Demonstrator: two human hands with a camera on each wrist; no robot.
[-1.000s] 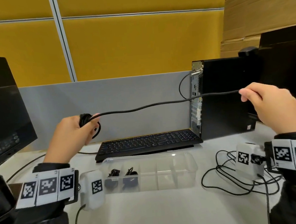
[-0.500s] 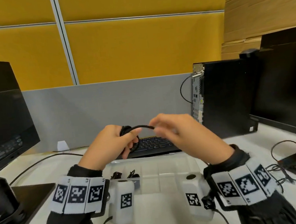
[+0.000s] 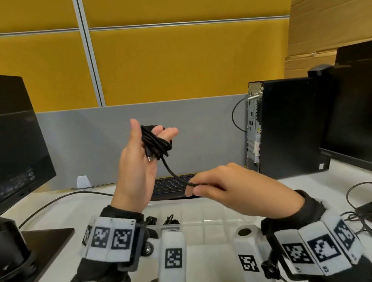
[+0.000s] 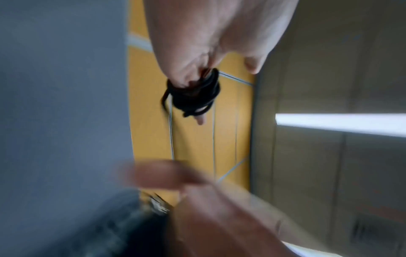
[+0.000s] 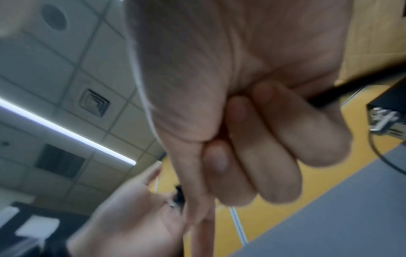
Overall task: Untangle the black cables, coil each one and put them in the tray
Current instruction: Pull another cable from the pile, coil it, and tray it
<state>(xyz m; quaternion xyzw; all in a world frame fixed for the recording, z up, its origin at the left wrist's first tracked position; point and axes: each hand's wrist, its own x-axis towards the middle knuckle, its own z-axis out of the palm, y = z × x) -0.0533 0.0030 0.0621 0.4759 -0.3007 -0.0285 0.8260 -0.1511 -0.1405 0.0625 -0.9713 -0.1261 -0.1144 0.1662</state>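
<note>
head view: left hand [image 3: 137, 168] is raised palm-in, fingers fairly straight, with the black cable [image 3: 156, 145] wound in a coil around them, so it carries the coil rather than clenching it. a free tail runs from the coil down and right to the right hand [image 3: 221, 187], which pinches it between thumb and curled fingers, below and just right of the coil. tail's long axis slopes diagonally from coil to pinch; right hand is the nearer one to the loose end, so i judge the next wrap is its job. clear tray [image 3: 213, 217] sits below both hands, two coiled cables [image 3: 161, 220] in its left compartments. more loose cable [image 3: 358, 215] lies well right of the pinch

left wrist view: coil [image 4: 195, 93] wraps the fingers [image 4: 186, 76], one fingertip poking out past it; blurred right hand [image 4: 197, 200] below

right wrist view: right fingers [image 5: 263, 147] curled tight against the thumb; the cable in the pinch is hard to make out. left hand [image 5: 131, 217] sits beyond, blurred
</note>
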